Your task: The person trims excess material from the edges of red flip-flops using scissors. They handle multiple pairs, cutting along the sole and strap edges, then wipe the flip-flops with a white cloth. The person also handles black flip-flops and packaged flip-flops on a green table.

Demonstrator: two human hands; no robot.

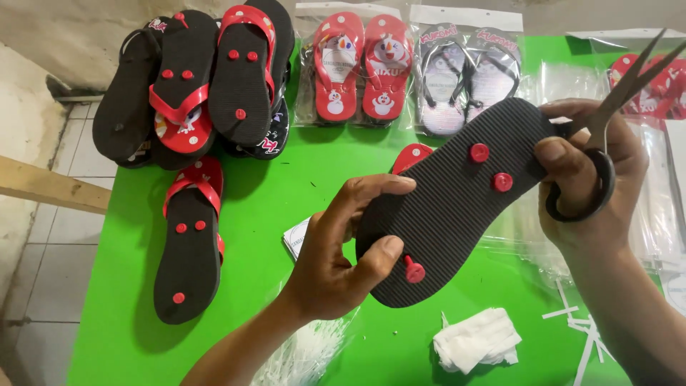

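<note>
A black flip-flop (443, 207) is held sole-up over the green table (257, 214), with three red strap plugs showing through its ribbed sole. My left hand (336, 250) grips its near end, thumb beside the single red plug (414, 270). My right hand (586, 179) holds the far end near the two plugs and also has black-handled scissors (607, 143) on its fingers, blades pointing up and right. A red strap edge (411, 156) peeks from under the sandal.
A pile of black and red flip-flops (193, 78) lies at the far left, another pair (189, 243) below it. Bagged pairs (357, 68) line the back. Clear bags (643, 214) lie right, crumpled white paper (475, 339) and white strips near front.
</note>
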